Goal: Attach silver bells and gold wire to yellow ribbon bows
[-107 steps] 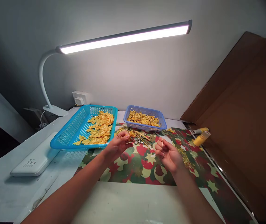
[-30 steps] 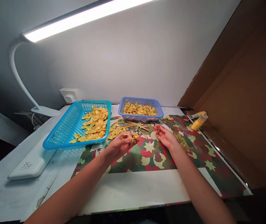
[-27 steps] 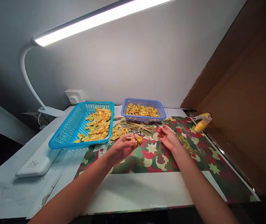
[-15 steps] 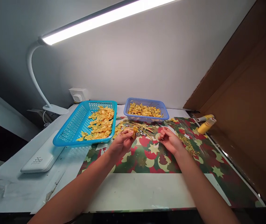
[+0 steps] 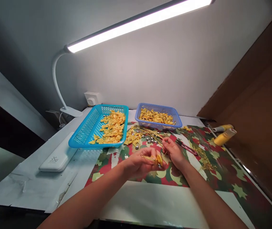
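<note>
My left hand (image 5: 142, 163) is closed on a small yellow ribbon bow (image 5: 159, 158), with a silver bead or bell at its end and a thin gold strip along the fingers. Just to its right, my right hand (image 5: 173, 152) is pinched shut at the near end of a bundle of gold wire-like ties (image 5: 150, 131); what sits between those fingertips is too small to make out. Several silver bells (image 5: 151, 140) lie loose past the hands. A pile of yellow bows (image 5: 133, 137) rests beside them on the patterned sheet (image 5: 97, 173).
A blue basket (image 5: 78, 135) of yellow bows stands left; a purple basket (image 5: 177, 122) of bows with ties stands behind. Dark-and-pink cutters (image 5: 187, 148), gold clippings (image 5: 205, 160) and yellow rolls (image 5: 224, 137) lie right. A lamp (image 5: 57, 79) and white power bank (image 5: 57, 156) are left.
My left hand has come nearer and to the right with the bow, close to my right hand. My right hand is now at the ties. The view has shifted, bringing the cutters into sight.
</note>
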Demonstrator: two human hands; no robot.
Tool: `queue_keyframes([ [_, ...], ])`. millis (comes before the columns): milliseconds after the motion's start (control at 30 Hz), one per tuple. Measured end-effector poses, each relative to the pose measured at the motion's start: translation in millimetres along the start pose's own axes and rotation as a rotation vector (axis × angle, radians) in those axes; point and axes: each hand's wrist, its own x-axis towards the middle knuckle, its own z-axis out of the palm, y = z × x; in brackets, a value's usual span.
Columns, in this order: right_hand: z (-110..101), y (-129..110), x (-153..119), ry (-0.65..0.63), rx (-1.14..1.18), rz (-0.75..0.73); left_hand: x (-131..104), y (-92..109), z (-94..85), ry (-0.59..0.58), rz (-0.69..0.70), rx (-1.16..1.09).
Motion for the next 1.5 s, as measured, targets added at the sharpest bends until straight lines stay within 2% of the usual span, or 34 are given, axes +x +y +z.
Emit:
queue_keyframes([
  [133,11,10,-3,0.012,-0.21,-0.18,0,-15,6.1,-0.053,-0.06,-0.025],
  [267,19,18,-7,0.068,-0.419,-0.233,1,-28,11.3,-0.056,-0.115,-0.047],
  [500,2,14,-6,0.302,-0.659,-0.356,5,-50,6.9,0.061,-0.161,-0.053],
  [633,-9,8,-6,0.397,-0.568,-0.325,7,-58,2.5,0.124,-0.173,0.01],
  [767,-19,0,-9,0.466,-0.356,-0.242,12,-47,-1.6,0.261,-0.088,0.016],
  [900,-19,-9,-17,0.42,-0.353,-0.357,16,-18,-5.5,0.516,0.101,0.005],
  [967,-11,-12,-23,0.33,-0.436,-0.432,16,-5,-6.5,0.589,0.141,0.02],
  [1033,0,-15,-30,0.212,-0.536,-0.438,16,3,-7.3,0.641,0.159,0.02],
  [1100,11,-16,-37,0.134,-0.632,-0.42,16,5,-8.7,0.671,0.154,0.031],
  [1167,21,-18,-41,0.101,-0.69,-0.461,15,4,-10.8,0.69,0.151,0.065],
  [1367,34,-22,-42,0.152,-0.712,-0.541,12,-2,-16.0,0.706,0.162,0.24],
  [1500,36,-25,-41,0.183,-0.691,-0.593,13,-3,-13.9,0.714,0.152,0.225],
])
